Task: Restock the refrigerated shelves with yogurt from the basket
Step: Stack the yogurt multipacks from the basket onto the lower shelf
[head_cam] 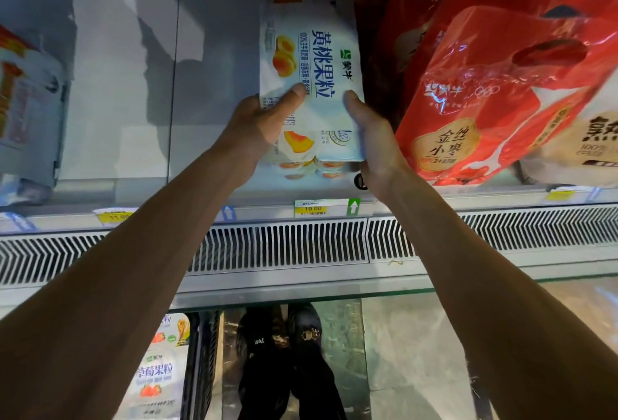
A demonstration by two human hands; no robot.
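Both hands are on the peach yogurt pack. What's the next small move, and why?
Probably push the peach yogurt pack slightly further in, then let go. The left hand and right hand grip its near end, which lies close to the front edge of the shelf, and red bags lean beside it.

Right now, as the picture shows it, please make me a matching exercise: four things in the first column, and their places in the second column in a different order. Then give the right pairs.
Things
1. peach yogurt pack
2. red bag
3. strawberry yogurt pack
4. 10.00 price tag

Places
A. on the front edge of the shelf
B. low at the left, below the shelf
C. gripped by the left hand and the right hand
D. on the shelf, right of both hands

Pairs: 1-C, 2-D, 3-B, 4-A.
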